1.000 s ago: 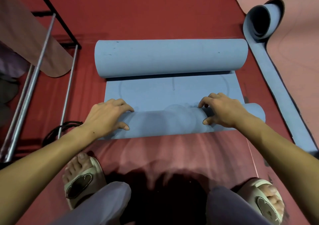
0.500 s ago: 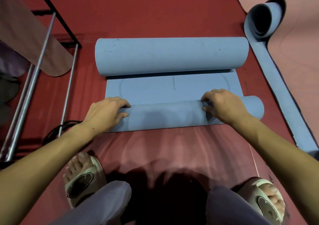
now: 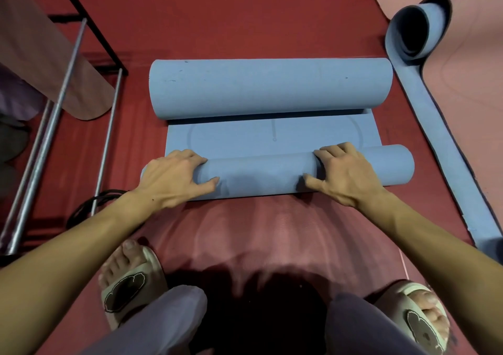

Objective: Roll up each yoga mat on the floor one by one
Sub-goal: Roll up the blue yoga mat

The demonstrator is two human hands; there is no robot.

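While fingers curl forward, both hands (image 3: 261, 176) grip the blue mat's near roll (image 3: 261, 173).

blue yoga mat (image 3: 272, 134): matt foam-like sheet with a fine woven-looking grain and faint pressed line markings; its far roll (image 3: 269, 87) shows small dark scuffs. second blue mat (image 3: 424, 104): same matt finish, dark edge. red floor covering (image 3: 231, 22): matt, finely ribbed, with a soft sheen near the feet. rack bars (image 3: 62, 82): bare grey metal, smooth, dully reflective; frame (image 3: 89, 25): black painted metal. slippers (image 3: 130, 286): pale, smooth, rubbery. trousers (image 3: 168, 324): soft grey cloth.
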